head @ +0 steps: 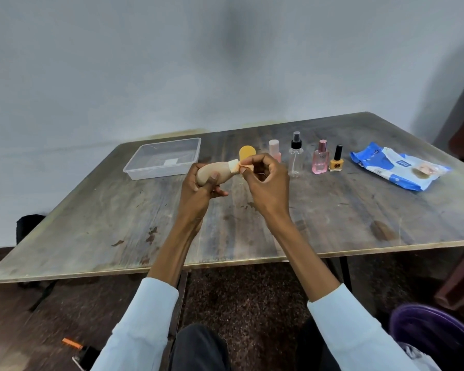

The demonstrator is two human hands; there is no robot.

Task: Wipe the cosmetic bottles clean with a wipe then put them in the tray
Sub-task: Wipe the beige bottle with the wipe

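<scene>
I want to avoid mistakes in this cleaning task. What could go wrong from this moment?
1. The right hand works close to the row of upright bottles; it might knock over the clear spray bottle.
2. The left hand holds the beige bottle in the air above the table; a wet surface could let it slip.
3. The wipe covers only the cap end, so the body may stay dirty before going into the tray.

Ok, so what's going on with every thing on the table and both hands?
Beige bottle: lifted, tilted, gripped by left hand.
Wipe: pinched by right hand at the bottle's neck.
Tray: holds no bottles.
Spray bottle: upright, capped.
Pink perfume: upright.
Yellow nail polish: upright, capped.
Wipes pack: lying flat.
</scene>
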